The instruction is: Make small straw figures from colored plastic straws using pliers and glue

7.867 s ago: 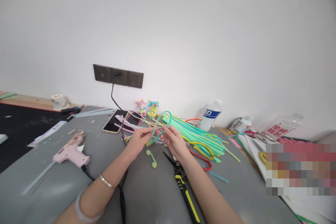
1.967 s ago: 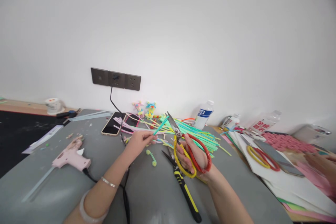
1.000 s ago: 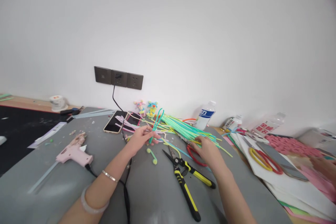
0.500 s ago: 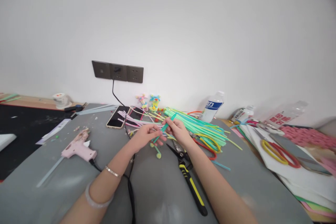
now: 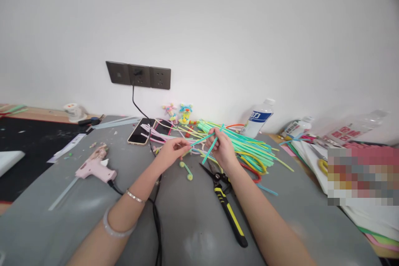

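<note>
My left hand (image 5: 172, 153) pinches one end of a teal pipe cleaner (image 5: 202, 139) between thumb and fingers. The other end reaches my right hand (image 5: 222, 148), whose fingers are closed at a crossing with a second teal pipe cleaner (image 5: 210, 151). That second piece slants down toward the table. Below my hands lies a small green curled piece (image 5: 187, 169) with round coiled ends. Pliers-like cutters (image 5: 229, 212) with black and yellow handles lie beside my right forearm. Behind my right hand spreads a heap of green pipe cleaners (image 5: 252, 149).
A pink glue gun (image 5: 96, 167) lies to the left, its black cord (image 5: 155, 220) crossing the grey table. A phone (image 5: 139, 133) and two small figures (image 5: 185, 114) are farther back. A bottle (image 5: 257, 118) stands behind the heap. Papers (image 5: 311, 162) are stacked at right.
My hands have moved apart, the right one shifting rightward. The teal pieces, bunched together before, now cross at my right hand, one stretching between both hands. The view has tilted slightly.
</note>
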Demonstrator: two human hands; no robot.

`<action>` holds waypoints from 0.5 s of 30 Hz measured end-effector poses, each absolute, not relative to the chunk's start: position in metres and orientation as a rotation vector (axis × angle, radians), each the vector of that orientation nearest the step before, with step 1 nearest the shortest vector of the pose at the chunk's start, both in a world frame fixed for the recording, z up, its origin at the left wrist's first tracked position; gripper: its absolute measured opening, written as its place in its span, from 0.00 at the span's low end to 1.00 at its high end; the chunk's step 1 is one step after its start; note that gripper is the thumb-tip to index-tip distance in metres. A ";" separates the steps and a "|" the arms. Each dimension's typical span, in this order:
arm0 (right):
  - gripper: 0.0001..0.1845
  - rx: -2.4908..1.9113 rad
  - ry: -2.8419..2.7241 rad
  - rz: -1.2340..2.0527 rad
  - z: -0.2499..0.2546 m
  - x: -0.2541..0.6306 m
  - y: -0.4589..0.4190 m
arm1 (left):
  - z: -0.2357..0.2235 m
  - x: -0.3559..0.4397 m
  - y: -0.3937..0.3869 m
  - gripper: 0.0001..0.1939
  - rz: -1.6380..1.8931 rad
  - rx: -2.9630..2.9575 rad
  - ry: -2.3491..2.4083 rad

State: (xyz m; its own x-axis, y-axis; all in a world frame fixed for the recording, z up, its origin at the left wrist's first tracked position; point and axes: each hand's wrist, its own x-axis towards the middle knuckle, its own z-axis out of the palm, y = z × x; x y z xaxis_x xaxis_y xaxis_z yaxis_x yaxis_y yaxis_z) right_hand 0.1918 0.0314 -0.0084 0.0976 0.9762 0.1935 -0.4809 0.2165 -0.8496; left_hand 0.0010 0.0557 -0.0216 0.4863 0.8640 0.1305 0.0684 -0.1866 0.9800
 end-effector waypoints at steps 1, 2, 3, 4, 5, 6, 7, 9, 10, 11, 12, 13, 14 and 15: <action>0.18 -0.696 -0.879 1.214 -0.009 0.192 0.032 | -0.023 0.001 0.057 0.13 0.874 1.630 0.825; 0.18 -0.694 -0.862 1.200 -0.009 0.192 0.032 | -0.025 0.001 0.057 0.12 0.863 1.643 0.823; 0.18 -0.697 -0.845 1.182 -0.009 0.193 0.033 | -0.026 0.000 0.058 0.12 0.856 1.649 0.819; 0.19 -0.706 -0.827 1.160 -0.010 0.194 0.033 | -0.027 0.000 0.058 0.12 0.852 1.653 0.814; 0.19 -0.716 -0.808 1.137 -0.011 0.195 0.034 | -0.027 0.000 0.058 0.12 0.853 1.655 0.812; 0.19 -0.728 -0.790 1.117 -0.012 0.196 0.035 | -0.028 0.000 0.058 0.12 0.857 1.653 0.810; 0.19 -0.739 -0.776 1.100 -0.013 0.198 0.035 | -0.027 0.000 0.058 0.12 0.866 1.649 0.812; 0.19 -0.759 -0.759 1.075 -0.015 0.200 0.037 | -0.026 0.000 0.057 0.12 0.888 1.632 0.814; 0.19 -0.768 -0.754 1.063 -0.016 0.201 0.037 | -0.026 0.000 0.057 0.12 0.900 1.622 0.812; 0.19 -0.780 -0.753 1.048 -0.017 0.201 0.038 | -0.025 0.000 0.057 0.12 0.912 1.611 0.810; 0.19 -0.793 -0.753 1.031 -0.017 0.202 0.038 | -0.025 0.001 0.057 0.13 0.921 1.603 0.809; 0.19 -0.806 -0.750 1.012 -0.018 0.202 0.038 | -0.024 0.001 0.057 0.13 0.928 1.598 0.810; 0.19 -0.817 -0.743 0.996 -0.018 0.202 0.039 | -0.024 0.001 0.056 0.13 0.931 1.594 0.811; 0.19 -0.825 -0.735 0.984 -0.017 0.202 0.039 | -0.024 0.001 0.056 0.13 0.936 1.592 0.814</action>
